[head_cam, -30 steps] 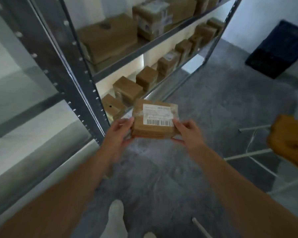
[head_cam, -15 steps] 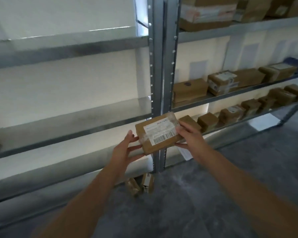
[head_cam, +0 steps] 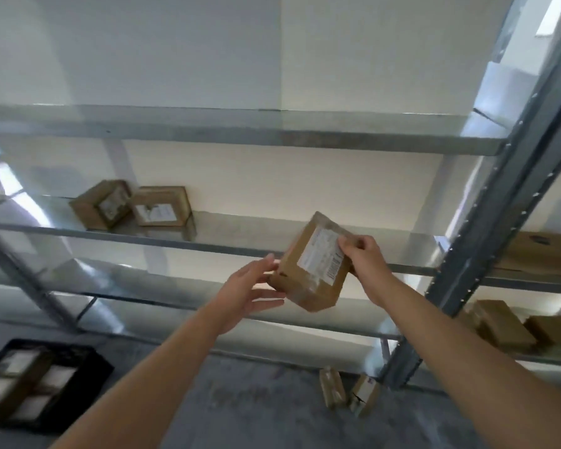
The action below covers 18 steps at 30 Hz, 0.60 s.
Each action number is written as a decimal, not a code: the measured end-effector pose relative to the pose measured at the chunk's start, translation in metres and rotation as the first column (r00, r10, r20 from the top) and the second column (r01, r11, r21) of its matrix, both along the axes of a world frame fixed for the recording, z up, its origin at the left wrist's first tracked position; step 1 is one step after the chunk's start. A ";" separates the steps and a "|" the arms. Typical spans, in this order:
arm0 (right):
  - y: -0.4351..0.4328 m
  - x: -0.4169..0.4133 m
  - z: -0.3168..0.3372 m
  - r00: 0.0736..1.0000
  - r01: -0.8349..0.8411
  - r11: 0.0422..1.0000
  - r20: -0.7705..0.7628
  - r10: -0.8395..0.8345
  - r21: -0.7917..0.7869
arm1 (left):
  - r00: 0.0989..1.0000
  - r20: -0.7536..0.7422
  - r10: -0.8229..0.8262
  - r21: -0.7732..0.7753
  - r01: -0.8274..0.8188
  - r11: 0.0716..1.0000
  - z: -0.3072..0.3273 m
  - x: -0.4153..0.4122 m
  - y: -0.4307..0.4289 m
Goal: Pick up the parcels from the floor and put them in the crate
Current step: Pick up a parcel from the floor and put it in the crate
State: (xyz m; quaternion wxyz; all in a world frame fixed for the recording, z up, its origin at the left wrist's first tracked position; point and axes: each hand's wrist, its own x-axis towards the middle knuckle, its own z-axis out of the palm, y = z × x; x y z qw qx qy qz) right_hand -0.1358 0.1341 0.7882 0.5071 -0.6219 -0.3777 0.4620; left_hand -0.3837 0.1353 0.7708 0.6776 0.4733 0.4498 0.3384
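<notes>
The right hand [head_cam: 365,257] is pinching the upper right edge of a brown cardboard parcel [head_cam: 308,270]. Its fingers are curling over the white shipping label and holding the parcel tilted in the air in front of metal shelving. The left hand [head_cam: 246,286] is lying spread and relaxed just below and left of the parcel, with straight fingers reaching its lower left corner; whether they are touching it is unclear. Behind both hands a galvanised shelf board [head_cam: 240,233] is running across the rack, bearing two labelled boxes [head_cam: 161,205] well to the left of the left hand. A perforated steel upright [head_cam: 486,247] is rising just right of the right hand, with more brown boxes [head_cam: 499,322] sitting beyond it. Below the right forearm, two small parcels [head_cam: 332,387] are lying on the grey floor [head_cam: 256,413]. Far down-left of the left arm, a black plastic crate [head_cam: 94,380] is standing, already holding parcels. A pale wall [head_cam: 175,50] is filling the room behind the rack.
</notes>
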 end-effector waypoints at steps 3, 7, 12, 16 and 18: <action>0.019 -0.080 0.004 0.996 -0.085 0.996 0.023 0.085 -0.024 | 0.986 -0.062 0.153 -0.018 -0.154 0.988 -0.003 -0.053 -0.004; 0.038 -0.178 0.012 0.945 -0.282 0.959 0.165 0.284 -0.034 | 0.971 -0.086 0.222 -0.054 -0.227 0.972 -0.007 -0.131 -0.009; 0.055 -0.296 0.013 0.800 -0.557 0.829 0.240 0.550 -0.041 | 0.940 -0.158 0.302 -0.040 -0.312 0.949 -0.015 -0.241 -0.018; 0.059 -0.388 0.001 0.690 -0.664 0.735 0.266 0.673 -0.139 | 0.843 -0.190 0.504 -0.068 -0.523 0.850 -0.028 -0.323 -0.038; 0.056 -0.430 -0.008 0.664 -0.659 0.717 0.273 0.696 -0.227 | 0.776 -0.100 0.623 -0.134 -0.631 0.764 -0.034 -0.358 -0.049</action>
